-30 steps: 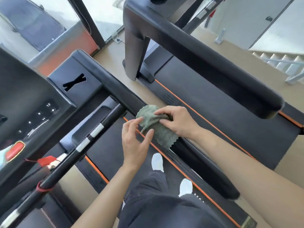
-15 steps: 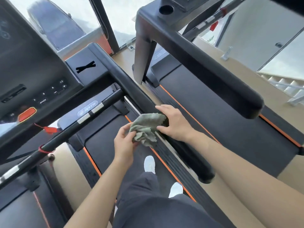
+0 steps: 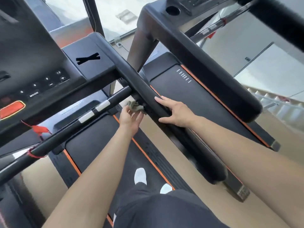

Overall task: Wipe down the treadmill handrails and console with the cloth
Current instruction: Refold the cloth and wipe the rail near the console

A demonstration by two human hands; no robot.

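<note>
A crumpled grey-green cloth (image 3: 135,107) is bunched in my left hand (image 3: 130,119), pressed up against the inner underside of the black right handrail (image 3: 143,89), where the front crossbar (image 3: 82,116) meets it. My right hand (image 3: 174,112) lies over the top and outer side of the same handrail, fingers spread, holding no cloth. The black console (image 3: 37,66) with its buttons and orange stop key fills the upper left.
A second treadmill's handrail (image 3: 213,69) runs parallel on the right, close to my right forearm. Its belt (image 3: 185,99) lies below. A red safety clip (image 3: 39,130) hangs under the console. My feet in white socks (image 3: 140,176) stand on the near belt. Windows ahead, stairs far right.
The cloth passed fully into my left hand and went forward under the handrail toward the crossbar joint. My right hand let go of the cloth and now rests on the rail. The view tilted up.
</note>
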